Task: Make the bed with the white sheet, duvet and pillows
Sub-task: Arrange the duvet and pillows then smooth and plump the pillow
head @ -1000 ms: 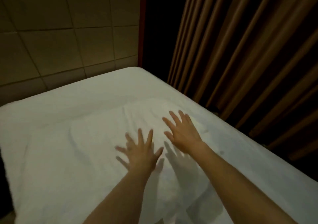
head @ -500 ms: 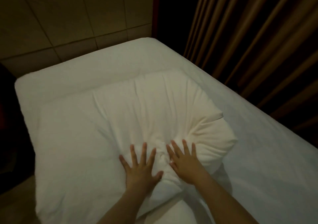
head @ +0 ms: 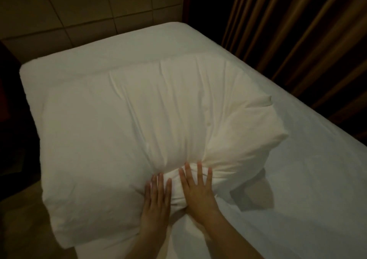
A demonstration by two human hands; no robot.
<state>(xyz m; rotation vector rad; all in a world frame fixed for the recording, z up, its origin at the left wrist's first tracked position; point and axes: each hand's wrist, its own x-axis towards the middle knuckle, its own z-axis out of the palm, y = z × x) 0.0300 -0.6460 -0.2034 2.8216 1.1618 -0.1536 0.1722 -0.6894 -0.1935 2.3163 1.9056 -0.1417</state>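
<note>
A big white pillow (head: pixel 123 131) lies across the head end of the bed, on the white sheet (head: pixel 309 179) that covers the mattress. Its near edge is dented and creased where both hands press on it. My left hand (head: pixel 156 201) lies flat on the pillow's near edge, fingers close together. My right hand (head: pixel 198 191) rests just to the right of it, fingers spread, palm down on a bunched fold of the pillow. Neither hand grips anything. No duvet is in view.
A padded beige headboard wall (head: pixel 89 6) stands behind the bed. Brown curtains (head: pixel 297 26) hang close along the bed's right side. Dark floor and a dark object (head: pixel 12 139) lie to the left of the bed.
Both hands slid back toward me along the pillow, from its middle to its near edge. The left hand's fingers came together. The view dropped and moved closer to the pillow.
</note>
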